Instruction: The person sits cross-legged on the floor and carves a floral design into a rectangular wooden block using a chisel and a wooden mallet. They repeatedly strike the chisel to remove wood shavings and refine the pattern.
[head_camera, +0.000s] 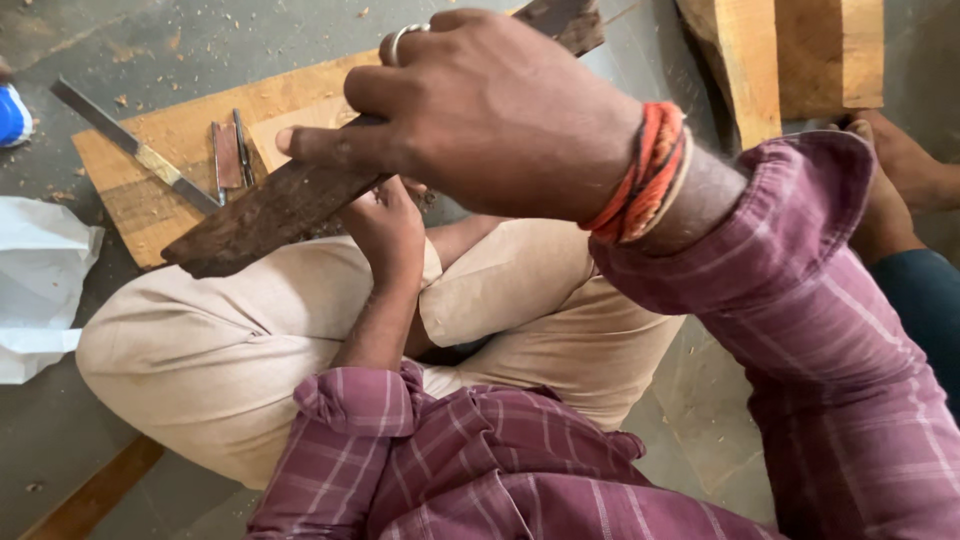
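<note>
Sleeves: plaid maroon shirt sleeves (480, 470) are filling the near edge, above folded legs in beige trousers (230, 350).
Left hand: the left hand (385, 230) is reaching down beyond the knee, under the dark wood; its fingers are curling around something hidden, and I cannot tell what.
Right hand: the right hand (490, 110), wearing a ring and orange wrist threads, is gripping a dark wooden piece (290, 205), fingers clamped over it, forefinger lying along its top.
Dark wooden piece: it is slanting from lower left to far right, held above the lap.
Board: a pale wooden board (150, 170) is lying on the floor farther left, carrying a chisel (130, 145) and small metal tools (230, 155).
Far right: a wooden block (790, 55) is standing beside another person's foot (905, 165).
</note>
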